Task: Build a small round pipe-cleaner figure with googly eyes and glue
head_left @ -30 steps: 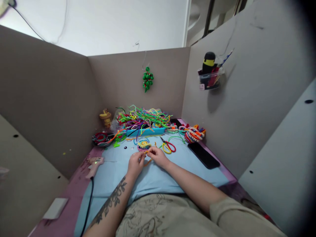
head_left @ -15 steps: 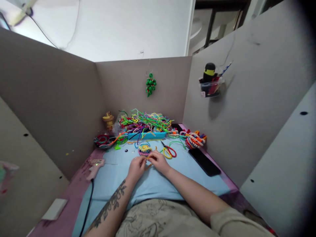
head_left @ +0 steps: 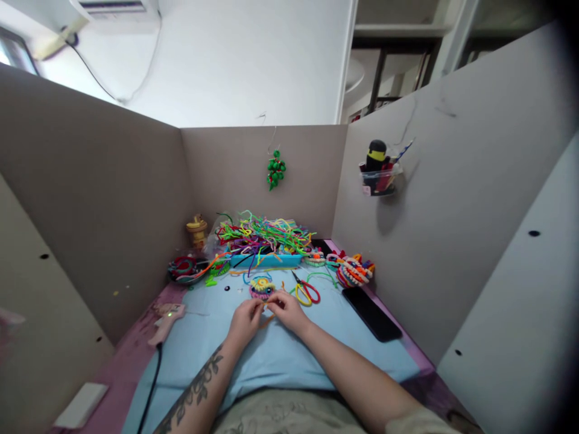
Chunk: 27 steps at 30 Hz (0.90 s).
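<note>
An orange pipe cleaner [head_left: 267,322] is pinched between the fingertips of my left hand [head_left: 245,320] and my right hand [head_left: 287,310]. The two hands almost meet, and one end of the strand hangs below them. Just beyond my fingers sits a small round pipe-cleaner figure [head_left: 261,288] in pink, yellow and blue with dark eyes. To the right of it lie scissors [head_left: 307,293] with one yellow and one red handle, blades pointing away from me. My fingers hide the middle of the strand.
A blue tray [head_left: 266,261] piled with colourful pipe cleaners [head_left: 266,234] stands at the back. On the right are a black phone [head_left: 371,313] and finished pipe-cleaner pieces [head_left: 354,270]. A pink glue gun [head_left: 167,323] with a black cord lies left. Grey panels enclose three sides.
The view has tilted upward, so everything sits lower in the picture. Both hands stay together on the orange pipe cleaner, with only slight finger movement.
</note>
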Available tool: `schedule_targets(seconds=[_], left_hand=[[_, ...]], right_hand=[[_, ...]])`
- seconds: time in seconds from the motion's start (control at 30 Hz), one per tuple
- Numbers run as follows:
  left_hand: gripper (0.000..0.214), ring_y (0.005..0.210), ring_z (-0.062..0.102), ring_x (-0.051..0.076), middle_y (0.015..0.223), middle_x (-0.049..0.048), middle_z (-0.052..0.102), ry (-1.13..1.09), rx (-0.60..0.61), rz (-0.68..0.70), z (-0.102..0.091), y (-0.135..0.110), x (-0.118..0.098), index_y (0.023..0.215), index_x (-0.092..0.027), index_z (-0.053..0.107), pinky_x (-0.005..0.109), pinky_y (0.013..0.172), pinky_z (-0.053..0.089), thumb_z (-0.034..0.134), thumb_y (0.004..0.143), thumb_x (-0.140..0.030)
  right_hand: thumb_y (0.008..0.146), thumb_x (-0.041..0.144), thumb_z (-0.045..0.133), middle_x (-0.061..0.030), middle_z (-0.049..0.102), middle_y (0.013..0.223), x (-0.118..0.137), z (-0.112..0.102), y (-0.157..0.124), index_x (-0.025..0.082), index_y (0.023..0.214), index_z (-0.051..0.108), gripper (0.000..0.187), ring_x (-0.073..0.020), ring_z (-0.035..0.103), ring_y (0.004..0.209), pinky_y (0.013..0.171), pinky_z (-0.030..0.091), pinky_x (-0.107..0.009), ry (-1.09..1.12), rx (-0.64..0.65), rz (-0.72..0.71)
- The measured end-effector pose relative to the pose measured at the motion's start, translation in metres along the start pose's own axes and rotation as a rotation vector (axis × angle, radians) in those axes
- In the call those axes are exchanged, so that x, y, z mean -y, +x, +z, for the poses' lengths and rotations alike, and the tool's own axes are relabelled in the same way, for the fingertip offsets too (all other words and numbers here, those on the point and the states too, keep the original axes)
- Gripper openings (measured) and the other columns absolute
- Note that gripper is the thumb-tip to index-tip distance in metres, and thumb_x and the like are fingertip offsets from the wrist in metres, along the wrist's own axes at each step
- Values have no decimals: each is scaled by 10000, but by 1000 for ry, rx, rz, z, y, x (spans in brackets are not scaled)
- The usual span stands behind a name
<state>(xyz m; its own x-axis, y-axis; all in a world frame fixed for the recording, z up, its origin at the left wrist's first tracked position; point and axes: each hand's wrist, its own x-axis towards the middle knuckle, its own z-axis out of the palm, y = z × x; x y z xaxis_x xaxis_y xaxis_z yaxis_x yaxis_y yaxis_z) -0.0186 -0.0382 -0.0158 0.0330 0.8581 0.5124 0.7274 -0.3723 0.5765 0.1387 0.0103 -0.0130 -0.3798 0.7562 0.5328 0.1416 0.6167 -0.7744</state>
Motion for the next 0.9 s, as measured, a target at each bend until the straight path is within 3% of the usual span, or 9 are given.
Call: schedule_targets(seconds=[0.37,0.67,0.9], left_hand=[[210,771,596,167,823,48,666,-34,58,15,0,-2,-5,895,-199,633,259,710,441,434,844,-244],[198,754,584,165,800,44,657,-20,56,13,-3,-4,-9,844,-188,626,261,711,431,435,840,-243],[221,749,594,168,809,52,662,-50,90,14,-4,-3,-13,836,-180,630,260,705,440,428,849,-269]], right_hand=[[760,173,590,-29,630,711,4,-2,0,183,720,661,82,-152,567,704,659,439,-264,-33,-19,-88],[744,189,597,-22,619,691,3,-2,-1,175,728,664,71,-136,549,660,614,418,-242,-11,5,-24],[757,140,547,-15,569,678,4,-1,-3,171,693,614,98,-132,528,663,622,410,-240,-85,-39,-114]])
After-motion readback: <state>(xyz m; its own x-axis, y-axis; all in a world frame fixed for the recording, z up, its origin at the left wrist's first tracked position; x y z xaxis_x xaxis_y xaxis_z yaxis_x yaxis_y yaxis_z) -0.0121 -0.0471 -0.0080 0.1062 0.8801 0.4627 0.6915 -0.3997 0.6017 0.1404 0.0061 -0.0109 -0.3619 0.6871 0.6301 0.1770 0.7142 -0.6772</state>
